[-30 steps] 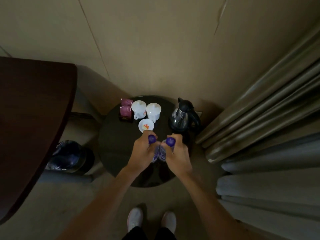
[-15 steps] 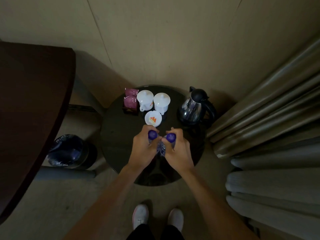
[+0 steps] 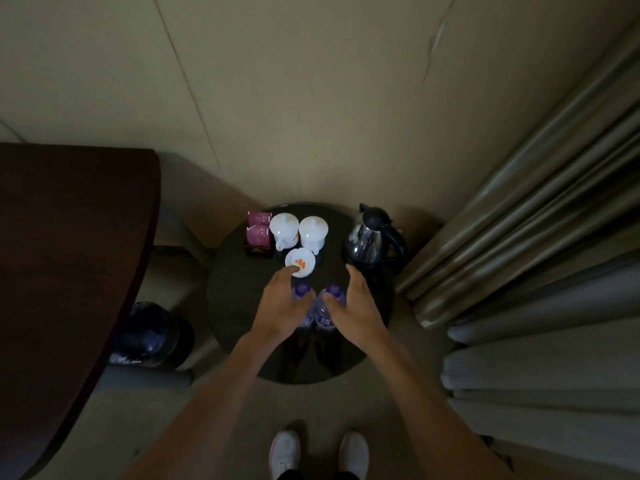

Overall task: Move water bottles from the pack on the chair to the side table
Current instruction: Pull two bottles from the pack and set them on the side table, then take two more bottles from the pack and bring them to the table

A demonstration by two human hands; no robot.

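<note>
Two clear water bottles with purple caps stand upright side by side on the round dark side table [image 3: 242, 306], the left bottle [image 3: 302, 290] touching the right bottle [image 3: 333, 290]. My left hand [image 3: 282, 308] lies against the left bottle with its fingers stretched forward, fingertips at a small white dish. My right hand [image 3: 358, 306] flanks the right bottle, fingers straight and apart, thumb against the bottle's shoulder. Neither hand is wrapped round a bottle. The pack and the chair are out of view.
At the table's back stand two lidded white cups [image 3: 284, 226], a white dish [image 3: 301, 262], a box of pink sachets [image 3: 258, 233] and a steel kettle [image 3: 370, 240]. A dark desk [image 3: 69, 271] and a lined bin [image 3: 152, 334] are left; curtains [image 3: 536, 237] hang right.
Both hands were closed around the bottles held over the table. The bottles now stand on the table top and both hands have opened, fingers stretched forward.
</note>
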